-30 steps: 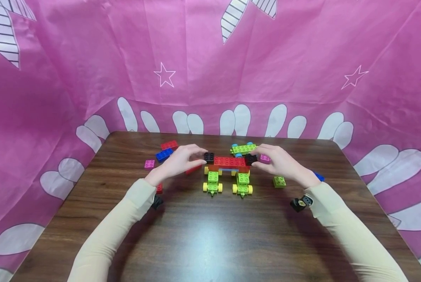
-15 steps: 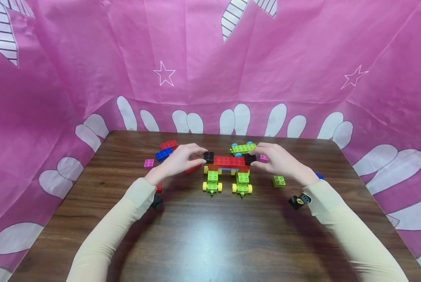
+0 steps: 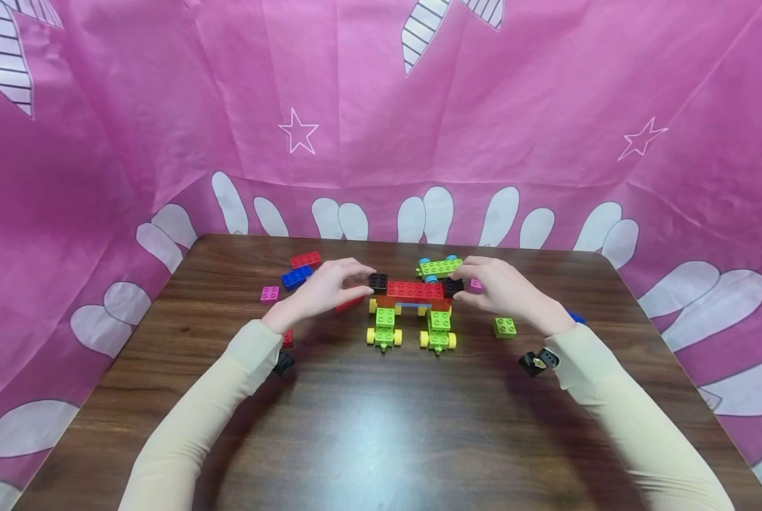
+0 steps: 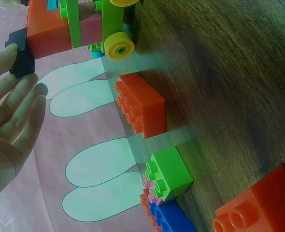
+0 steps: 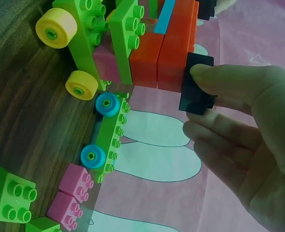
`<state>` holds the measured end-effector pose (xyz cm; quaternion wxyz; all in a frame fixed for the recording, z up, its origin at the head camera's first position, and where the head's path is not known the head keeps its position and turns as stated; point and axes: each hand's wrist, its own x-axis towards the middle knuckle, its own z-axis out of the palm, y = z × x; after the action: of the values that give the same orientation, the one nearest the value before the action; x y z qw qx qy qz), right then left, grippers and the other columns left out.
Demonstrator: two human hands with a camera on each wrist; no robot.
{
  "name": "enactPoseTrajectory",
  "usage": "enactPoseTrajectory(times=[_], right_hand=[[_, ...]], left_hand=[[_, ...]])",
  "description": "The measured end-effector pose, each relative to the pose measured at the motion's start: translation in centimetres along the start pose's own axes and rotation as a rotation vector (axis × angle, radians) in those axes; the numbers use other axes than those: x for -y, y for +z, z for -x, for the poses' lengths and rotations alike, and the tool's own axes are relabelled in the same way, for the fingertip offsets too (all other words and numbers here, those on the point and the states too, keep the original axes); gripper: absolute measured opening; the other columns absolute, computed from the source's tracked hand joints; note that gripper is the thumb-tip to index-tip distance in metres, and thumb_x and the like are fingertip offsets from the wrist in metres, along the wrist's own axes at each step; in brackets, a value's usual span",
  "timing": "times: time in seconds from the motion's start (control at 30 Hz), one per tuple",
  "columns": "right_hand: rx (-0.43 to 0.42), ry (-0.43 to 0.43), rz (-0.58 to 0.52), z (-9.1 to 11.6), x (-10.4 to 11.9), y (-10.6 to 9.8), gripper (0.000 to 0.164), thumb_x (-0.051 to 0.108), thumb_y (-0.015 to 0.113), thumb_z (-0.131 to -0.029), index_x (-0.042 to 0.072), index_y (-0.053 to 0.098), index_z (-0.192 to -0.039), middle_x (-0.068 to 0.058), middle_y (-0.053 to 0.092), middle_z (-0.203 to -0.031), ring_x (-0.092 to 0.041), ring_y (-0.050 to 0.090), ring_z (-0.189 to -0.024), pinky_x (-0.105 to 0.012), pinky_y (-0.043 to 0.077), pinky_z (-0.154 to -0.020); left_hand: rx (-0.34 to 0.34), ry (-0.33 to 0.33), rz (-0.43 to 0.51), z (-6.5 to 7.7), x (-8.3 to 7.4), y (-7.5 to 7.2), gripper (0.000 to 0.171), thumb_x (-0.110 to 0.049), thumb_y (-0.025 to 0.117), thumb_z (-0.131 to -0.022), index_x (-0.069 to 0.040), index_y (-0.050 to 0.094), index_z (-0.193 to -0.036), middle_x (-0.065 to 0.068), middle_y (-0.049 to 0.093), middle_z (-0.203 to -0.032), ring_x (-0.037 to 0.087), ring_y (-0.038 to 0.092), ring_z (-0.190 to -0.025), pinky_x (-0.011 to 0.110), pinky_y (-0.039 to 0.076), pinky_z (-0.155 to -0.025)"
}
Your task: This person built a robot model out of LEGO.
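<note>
A toy-brick structure stands in the middle, topped by red bricks (image 3: 415, 290) and carried on two green wheeled bases (image 3: 384, 326) with yellow wheels. My left hand (image 3: 331, 289) pinches a black brick (image 3: 378, 283) at the structure's left end, thumb on one side and fingers on the other. At the opposite end my right hand (image 3: 504, 289) pinches another black brick (image 3: 454, 287). Both wrist views show these black bricks (image 4: 21, 53) against the ends of the red ones (image 5: 175, 58). Pink bricks (image 5: 107, 65) and a blue strip (image 5: 164, 17) show lower in the structure.
A green base with blue wheels (image 3: 440, 268) lies behind the structure. To the left are a blue brick (image 3: 296, 277), a pink brick (image 3: 269, 294) and several red bricks (image 3: 306, 260). A green brick (image 3: 504, 327) sits at right. Pink cloth (image 3: 368, 106) hangs behind the table.
</note>
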<state>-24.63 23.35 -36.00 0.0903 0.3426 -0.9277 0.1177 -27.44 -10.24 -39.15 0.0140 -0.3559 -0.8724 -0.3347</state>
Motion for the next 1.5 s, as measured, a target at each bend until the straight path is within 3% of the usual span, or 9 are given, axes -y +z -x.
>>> enactPoseTrajectory(times=[0.3,0.63,0.93,1.2,1.5], right_hand=[[-0.025,0.012,0.068,0.2,0.5,0.1,0.037,0.020,0.082,-0.082,0.004,0.073,-0.114,-0.012,0.071,-0.104,-0.023,0.067,-0.087,-0.042,0.059,-0.079],[-0.040,0.055,-0.106,0.8,-0.5,0.9,0.036,0.024,0.075,-0.088,0.006,0.071,-0.119,-0.012,0.071,-0.113,-0.028,0.069,-0.100,-0.046,0.058,-0.088],[-0.047,0.093,-0.226,0.4,-0.7,0.8,0.031,0.021,0.075,-0.088,0.007,0.072,-0.116,-0.007,0.071,-0.105,-0.014,0.060,-0.082,-0.035,0.053,-0.071],[-0.054,0.106,-0.231,0.3,-0.5,0.7,0.030,0.021,0.076,-0.088,0.008,0.073,-0.114,-0.005,0.071,-0.102,-0.014,0.059,-0.080,-0.029,0.051,-0.070],[-0.079,0.106,-0.227,0.4,-0.6,0.9,0.030,0.023,0.077,-0.086,0.009,0.074,-0.113,-0.004,0.071,-0.102,-0.014,0.060,-0.082,-0.028,0.050,-0.071]], left_hand=[[-0.006,-0.009,0.005,0.1,-0.1,-0.2,0.037,-0.021,0.073,-0.091,-0.008,0.068,-0.125,0.008,0.072,-0.114,0.020,0.068,-0.104,0.036,0.057,-0.094],[0.007,-0.001,-0.015,0.1,0.1,0.0,0.037,-0.024,0.073,-0.091,-0.008,0.068,-0.124,0.007,0.073,-0.112,0.019,0.068,-0.104,0.036,0.057,-0.094],[-0.009,0.024,-0.015,0.0,0.1,0.0,0.037,-0.024,0.073,-0.090,-0.007,0.069,-0.123,0.008,0.073,-0.112,0.020,0.069,-0.104,0.036,0.057,-0.093],[0.003,-0.003,-0.011,0.1,-0.1,-0.1,0.036,-0.023,0.072,-0.091,-0.008,0.069,-0.123,0.007,0.073,-0.112,0.019,0.068,-0.104,0.035,0.057,-0.094],[-0.005,0.010,-0.010,0.1,0.0,-0.1,0.036,-0.023,0.073,-0.091,-0.007,0.069,-0.123,0.008,0.073,-0.111,0.019,0.069,-0.102,0.036,0.057,-0.093]])
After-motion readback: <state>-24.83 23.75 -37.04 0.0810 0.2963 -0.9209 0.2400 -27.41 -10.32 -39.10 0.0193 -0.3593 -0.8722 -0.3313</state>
